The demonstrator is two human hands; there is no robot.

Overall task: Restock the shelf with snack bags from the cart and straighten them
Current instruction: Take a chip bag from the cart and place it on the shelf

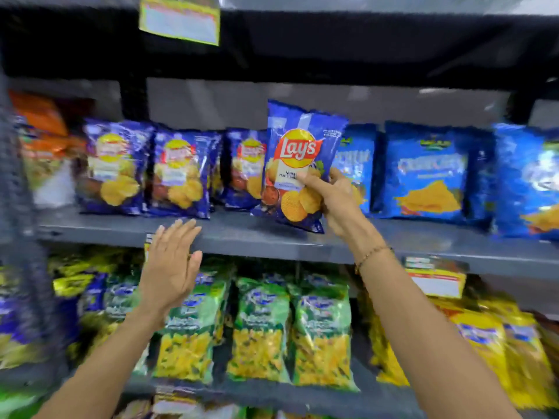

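Grey metal store shelving (272,237) fills the frame, stocked with snack bags on every level. Nearest the camera, two bare forearms reach up from the lower corners. The left hand (171,267) hovers flat in front of the shelf's front edge, fingers straight and close together, thumb out to the side, holding nothing. The right hand (335,201), a beaded bracelet (373,254) at its wrist, grips a blue Lay's chip bag (298,164) by its right edge, thumb across the front and the fingers wrapped behind, the bag upright with a slight tilt and its bottom corner at the shelf's front lip. Behind it on the same shelf stands a row of matching blue Lay's bags (178,170) to the left and lighter blue snack bags (429,173) to the right. Below, green namkeen packs (260,328) and yellow packs (490,343) line the lower shelf. A yellow price tag (180,21) hangs from the shelf above.
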